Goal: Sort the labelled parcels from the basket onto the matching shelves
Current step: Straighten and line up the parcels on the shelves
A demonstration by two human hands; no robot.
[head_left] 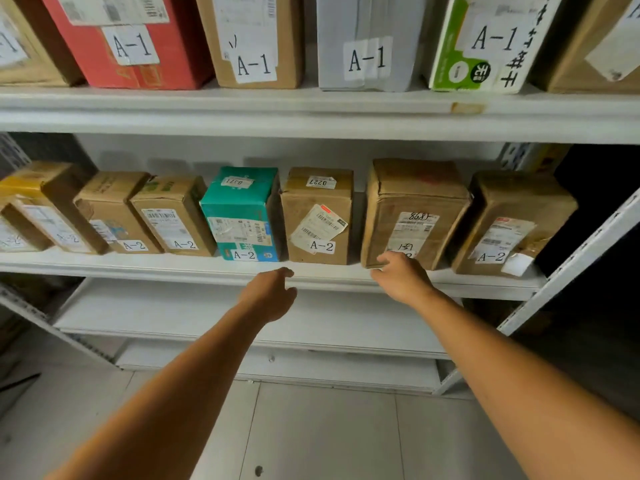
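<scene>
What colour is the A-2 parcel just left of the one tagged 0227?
The parcel is teal green; the head view shows it.

The tops of the A-1 boxes [252,39] on the top shelf [311,109] are cut off by the upper edge. The bottom of the label on the big brown box [415,202] is covered by the right hand [401,280], so its shelf mark cannot be read. The box at the far left [14,233] is cut by the edge, and its label is blurred. The small print on the teal box [242,209] is too tiny to be read. The dark space at the far right [595,188] cannot be made out.
</scene>
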